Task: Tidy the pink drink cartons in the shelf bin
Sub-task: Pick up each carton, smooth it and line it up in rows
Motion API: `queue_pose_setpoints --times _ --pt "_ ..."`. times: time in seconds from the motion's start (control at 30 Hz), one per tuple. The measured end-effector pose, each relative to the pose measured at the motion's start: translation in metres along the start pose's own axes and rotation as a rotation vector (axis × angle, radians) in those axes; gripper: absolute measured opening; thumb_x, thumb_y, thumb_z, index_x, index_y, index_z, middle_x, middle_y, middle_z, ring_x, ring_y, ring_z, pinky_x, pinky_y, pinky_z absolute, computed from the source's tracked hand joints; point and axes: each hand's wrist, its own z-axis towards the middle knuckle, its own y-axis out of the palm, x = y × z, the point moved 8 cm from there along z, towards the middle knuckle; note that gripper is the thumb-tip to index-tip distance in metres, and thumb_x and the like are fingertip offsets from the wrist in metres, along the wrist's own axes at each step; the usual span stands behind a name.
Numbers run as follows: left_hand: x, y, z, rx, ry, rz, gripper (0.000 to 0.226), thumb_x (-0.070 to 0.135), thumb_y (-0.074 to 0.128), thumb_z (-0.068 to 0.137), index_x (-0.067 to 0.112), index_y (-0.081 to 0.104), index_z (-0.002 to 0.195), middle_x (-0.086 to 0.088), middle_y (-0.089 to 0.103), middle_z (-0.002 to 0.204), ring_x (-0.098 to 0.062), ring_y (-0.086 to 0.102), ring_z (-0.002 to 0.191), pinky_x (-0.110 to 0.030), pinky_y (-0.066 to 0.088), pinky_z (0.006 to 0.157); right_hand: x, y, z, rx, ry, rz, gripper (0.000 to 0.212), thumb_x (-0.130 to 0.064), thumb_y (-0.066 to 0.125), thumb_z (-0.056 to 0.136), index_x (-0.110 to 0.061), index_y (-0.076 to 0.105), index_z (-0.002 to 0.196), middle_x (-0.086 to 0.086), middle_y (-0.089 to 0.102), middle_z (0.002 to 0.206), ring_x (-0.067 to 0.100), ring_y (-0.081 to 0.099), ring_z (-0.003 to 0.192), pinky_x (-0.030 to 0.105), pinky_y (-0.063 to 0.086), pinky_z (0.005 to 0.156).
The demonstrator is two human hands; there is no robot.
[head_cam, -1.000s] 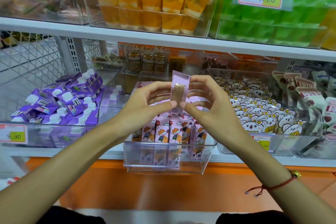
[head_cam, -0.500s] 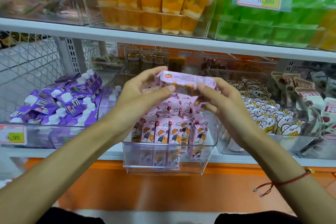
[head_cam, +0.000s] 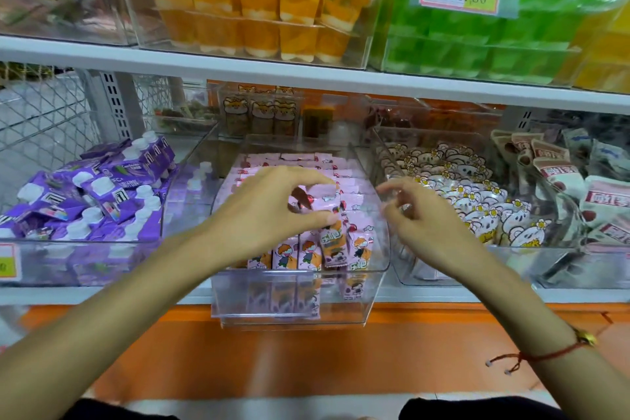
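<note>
A clear shelf bin [head_cam: 300, 303] juts out from the lower shelf, packed with several upright pink drink cartons [head_cam: 283, 257] printed with cartoon children. My left hand [head_cam: 269, 211] reaches over the front rows and pinches one pink carton [head_cam: 327, 215] by its upper part; it stands slightly tilted among the front cartons. My right hand [head_cam: 426, 215] hovers just right of the bin's side wall, fingers loosely curled, holding nothing. More pink cartons lie flat toward the back of the bin.
A bin of purple capped pouches [head_cam: 92, 194] sits to the left. To the right stands a bin of white flower-print packets [head_cam: 477, 204]. Orange [head_cam: 259, 10] and green [head_cam: 470, 44] jelly cups fill the upper shelf, whose white edge [head_cam: 306, 78] overhangs the bins.
The carton that both hands held up and turned sideways is now down among the front row. My right hand has let go and moved right; my left still holds the carton.
</note>
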Motion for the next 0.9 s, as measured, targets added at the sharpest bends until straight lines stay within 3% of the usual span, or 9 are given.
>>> queue_pose_setpoints --times 0.17,0.3,0.43,0.53,0.63,0.7,0.77,0.9 --pt "0.005 0.034 0.004 -0.003 0.046 0.277 0.040 0.056 0.066 0.079 0.038 0.051 0.112 0.011 0.068 0.098 -0.011 0.062 0.089 -0.028 0.042 0.063 -0.003 0.002 -0.006 -0.005 -0.068 -0.011 0.025 -0.017 0.051 0.095 -0.021 0.056 0.119 -0.015 0.054 0.077 0.004 0.058 0.058 0.024 0.042 0.054" --pt "0.001 0.048 0.007 -0.060 0.073 0.320 0.036 0.053 0.067 0.081 0.034 0.060 0.111 0.015 0.060 0.105 -0.010 0.053 0.098 -0.025 0.030 0.059 -0.008 -0.004 -0.014 0.055 -0.138 -0.105 0.021 -0.024 0.057 0.093 -0.022 0.060 0.114 -0.016 0.056 0.081 0.007 0.058 0.078 0.030 0.046 0.068" --pt "0.001 0.051 0.007 -0.106 0.091 0.328 0.036 0.053 0.063 0.084 0.033 0.060 0.114 0.016 0.056 0.101 -0.010 0.051 0.096 -0.027 0.033 0.065 -0.034 -0.009 -0.031 0.180 -0.401 -0.326 0.020 -0.024 0.060 0.092 -0.015 0.066 0.109 0.001 0.058 0.104 0.019 0.050 0.100 0.033 0.042 0.078" --pt "0.000 0.038 0.008 -0.083 0.094 0.262 0.029 0.053 0.057 0.087 0.036 0.063 0.109 0.017 0.060 0.095 -0.006 0.054 0.086 -0.029 0.042 0.067 -0.043 0.008 -0.044 0.056 -0.544 -0.359 0.032 -0.036 0.050 0.095 -0.013 0.066 0.112 0.004 0.061 0.112 0.021 0.053 0.107 0.032 0.043 0.086" --pt "-0.011 0.014 0.018 0.063 0.008 0.184 0.014 0.039 0.059 0.091 0.037 0.065 0.103 0.019 0.064 0.097 0.006 0.054 0.076 -0.026 0.044 0.067 -0.035 0.030 -0.050 -0.167 -0.523 -0.420 0.049 -0.044 0.035 0.098 -0.013 0.058 0.128 0.003 0.056 0.131 0.020 0.047 0.125 0.035 0.036 0.106" --pt "-0.020 0.010 0.034 0.087 -0.060 0.084 0.013 0.027 0.058 0.092 0.036 0.064 0.099 0.016 0.066 0.101 0.005 0.058 0.083 -0.028 0.050 0.074 -0.031 0.035 -0.050 -0.218 -0.546 -0.481 0.046 -0.043 0.038 0.098 -0.015 0.059 0.128 0.003 0.054 0.134 0.021 0.045 0.130 0.033 0.023 0.116" --pt "-0.030 0.016 0.055 0.060 -0.114 0.067 0.018 0.019 0.057 0.094 0.030 0.065 0.105 0.009 0.067 0.109 -0.005 0.060 0.093 -0.032 0.051 0.085 -0.029 0.034 -0.048 -0.234 -0.519 -0.413 0.037 -0.040 0.044 0.098 -0.021 0.062 0.124 -0.001 0.054 0.134 0.019 0.044 0.129 0.029 0.018 0.117" --pt "-0.038 0.027 0.103 0.013 -0.137 0.171 0.026 0.018 0.055 0.096 0.025 0.064 0.119 0.002 0.065 0.121 -0.015 0.060 0.105 -0.035 0.050 0.092 -0.028 0.031 -0.043 -0.226 -0.493 -0.360 0.033 -0.043 0.046 0.095 -0.029 0.065 0.118 -0.007 0.055 0.131 0.014 0.045 0.125 0.024 0.018 0.114"
